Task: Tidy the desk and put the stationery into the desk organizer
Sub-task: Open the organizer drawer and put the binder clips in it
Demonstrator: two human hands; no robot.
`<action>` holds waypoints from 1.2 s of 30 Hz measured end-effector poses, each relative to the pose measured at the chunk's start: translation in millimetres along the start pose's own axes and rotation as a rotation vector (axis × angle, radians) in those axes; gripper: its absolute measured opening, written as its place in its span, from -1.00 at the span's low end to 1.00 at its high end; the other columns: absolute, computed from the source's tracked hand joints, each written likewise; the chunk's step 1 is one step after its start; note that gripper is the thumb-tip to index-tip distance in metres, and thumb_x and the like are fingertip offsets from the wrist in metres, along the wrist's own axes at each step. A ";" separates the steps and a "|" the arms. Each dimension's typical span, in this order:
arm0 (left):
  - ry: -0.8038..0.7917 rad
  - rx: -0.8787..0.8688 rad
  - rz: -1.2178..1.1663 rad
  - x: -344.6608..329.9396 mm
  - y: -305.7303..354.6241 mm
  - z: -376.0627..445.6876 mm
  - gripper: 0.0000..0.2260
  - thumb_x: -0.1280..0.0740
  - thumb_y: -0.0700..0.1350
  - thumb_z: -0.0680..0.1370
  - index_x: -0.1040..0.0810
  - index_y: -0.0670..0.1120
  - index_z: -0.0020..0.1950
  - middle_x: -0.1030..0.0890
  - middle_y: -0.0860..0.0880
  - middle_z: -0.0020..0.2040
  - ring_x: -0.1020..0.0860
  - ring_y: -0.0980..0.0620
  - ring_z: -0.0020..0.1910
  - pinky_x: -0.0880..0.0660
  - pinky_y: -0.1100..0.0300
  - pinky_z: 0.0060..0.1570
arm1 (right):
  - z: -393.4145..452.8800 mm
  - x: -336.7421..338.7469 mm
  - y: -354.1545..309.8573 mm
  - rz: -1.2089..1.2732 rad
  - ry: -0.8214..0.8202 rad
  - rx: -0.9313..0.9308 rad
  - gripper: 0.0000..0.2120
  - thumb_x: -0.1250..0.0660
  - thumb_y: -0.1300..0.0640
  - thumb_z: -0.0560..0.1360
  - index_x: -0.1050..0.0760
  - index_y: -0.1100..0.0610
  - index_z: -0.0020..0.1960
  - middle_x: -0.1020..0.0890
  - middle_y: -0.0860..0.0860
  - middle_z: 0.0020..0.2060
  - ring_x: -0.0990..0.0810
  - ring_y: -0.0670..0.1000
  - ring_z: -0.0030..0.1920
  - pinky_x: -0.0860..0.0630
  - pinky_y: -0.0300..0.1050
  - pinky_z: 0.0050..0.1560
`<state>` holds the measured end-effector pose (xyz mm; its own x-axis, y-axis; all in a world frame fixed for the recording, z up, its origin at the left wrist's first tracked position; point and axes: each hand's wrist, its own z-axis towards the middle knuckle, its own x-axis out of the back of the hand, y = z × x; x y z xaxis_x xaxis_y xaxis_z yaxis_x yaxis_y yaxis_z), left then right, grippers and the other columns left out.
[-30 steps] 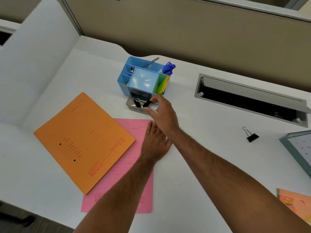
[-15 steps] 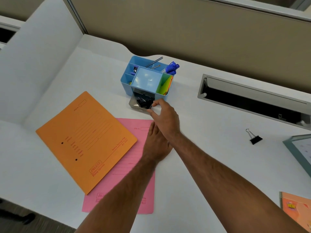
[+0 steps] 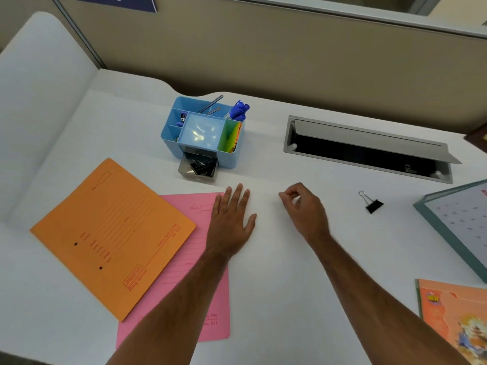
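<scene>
On the white desk (image 3: 263,299), the book (image 3: 458,317) at 4 o'clock shows "NEW" in yellow, while the orange folder (image 3: 113,233), overlapping the pink folder (image 3: 184,272), carries red print too blurred to read. The loose black binder clip (image 3: 371,202) lies at 3 o'clock, its long axis running from its wire handles at 11 to its body at 5, well apart from the blue desk organizer (image 3: 203,130) at 12, whose pulled-out drawer (image 3: 199,168) holds more clips. The left hand (image 3: 232,219) rests flat with straight fingers on the pink folder's edge, the right hand (image 3: 303,206) hangs loosely curled and grasps nothing, and a beige cubicle partition (image 3: 263,48) backs the desk.
</scene>
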<state>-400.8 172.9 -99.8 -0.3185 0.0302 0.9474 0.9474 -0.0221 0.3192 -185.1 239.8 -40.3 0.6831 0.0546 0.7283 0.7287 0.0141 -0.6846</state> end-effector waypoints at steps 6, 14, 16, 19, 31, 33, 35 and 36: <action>-0.015 0.002 0.002 1.3 0.4 -1.2 -0.38 -0.10 0.20 0.69 -0.02 0.06 0.71 0.05 0.05 0.72 0.12 -0.02 0.70 0.02 -0.11 0.66 | -3.3 42.6 57.4 -0.040 0.087 -0.033 -0.88 -0.36 -0.12 0.54 -0.46 -0.13 -0.03 -0.54 -0.16 -0.20 -0.52 -0.13 -0.18 -0.51 -0.07 -0.20; -0.019 0.001 0.010 3.7 0.9 -1.4 -0.39 -0.09 0.19 0.69 -0.04 0.05 0.71 0.04 0.04 0.72 0.10 -0.03 0.70 0.00 -0.13 0.65 | -13.2 89.3 122.9 -0.239 0.343 -0.167 -0.60 -0.44 0.12 0.48 -0.44 0.02 0.28 -0.47 0.09 0.20 -0.43 0.16 0.20 -0.39 0.15 0.24; -0.026 0.002 0.013 3.7 1.2 -1.0 -0.38 -0.09 0.19 0.69 -0.03 0.05 0.71 0.05 0.04 0.72 0.11 -0.03 0.70 0.01 -0.13 0.65 | -15.0 94.7 130.2 -0.230 0.340 -0.230 -0.56 -0.41 0.18 0.47 -0.42 0.06 0.32 -0.45 0.13 0.25 -0.40 0.20 0.26 -0.36 0.17 0.30; -0.028 0.002 0.012 3.6 0.8 -0.8 -0.38 -0.09 0.19 0.69 -0.02 0.05 0.71 0.06 0.04 0.73 0.12 -0.03 0.70 0.01 -0.13 0.65 | -16.9 95.8 134.8 -0.208 0.301 -0.296 -0.55 -0.38 0.19 0.50 -0.43 0.12 0.37 -0.45 0.18 0.30 -0.38 0.24 0.31 -0.35 0.18 0.34; -0.022 0.006 0.001 2.3 -0.3 -1.2 -0.38 -0.08 0.20 0.69 -0.02 0.05 0.71 0.05 0.04 0.73 0.12 -0.02 0.70 0.02 -0.11 0.66 | -8.4 78.1 115.6 0.139 0.367 -0.291 -0.70 -0.37 0.04 0.60 -0.46 0.04 0.30 -0.56 -0.06 0.19 -0.52 0.09 0.18 -0.45 -0.02 0.19; -0.027 0.006 0.000 1.6 -0.2 -0.6 -0.38 -0.08 0.20 0.69 -0.01 0.05 0.71 0.06 0.04 0.73 0.12 -0.02 0.70 0.02 -0.11 0.66 | -4.5 70.7 100.8 0.251 0.353 -0.276 -0.72 -0.39 0.01 0.60 -0.47 0.02 0.28 -0.57 -0.10 0.18 -0.56 0.05 0.15 -0.53 -0.02 0.14; -0.027 0.004 0.000 0.8 -0.6 -0.1 -0.37 -0.08 0.21 0.69 -0.01 0.05 0.71 0.06 0.04 0.73 0.12 -0.02 0.70 0.02 -0.11 0.66 | -0.2 59.3 81.3 0.319 0.319 -0.244 -0.73 -0.41 -0.01 0.59 -0.49 -0.02 0.25 -0.60 -0.10 0.17 -0.59 0.02 0.12 -0.55 -0.06 0.09; -0.024 0.004 0.002 0.4 -0.8 -0.3 -0.37 -0.08 0.20 0.69 -0.01 0.05 0.71 0.06 0.03 0.73 0.12 -0.02 0.70 0.02 -0.12 0.66 | 2.2 52.3 70.1 0.342 0.298 -0.220 -0.73 -0.43 0.00 0.58 -0.49 -0.03 0.24 -0.62 -0.10 0.15 -0.61 0.01 0.10 -0.55 -0.11 0.07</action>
<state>-401.7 172.6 -99.6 -0.3163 0.0537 0.9471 0.9480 -0.0187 0.3177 -98.4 245.9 -50.3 0.8454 -0.2682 0.4619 0.4313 -0.1675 -0.8865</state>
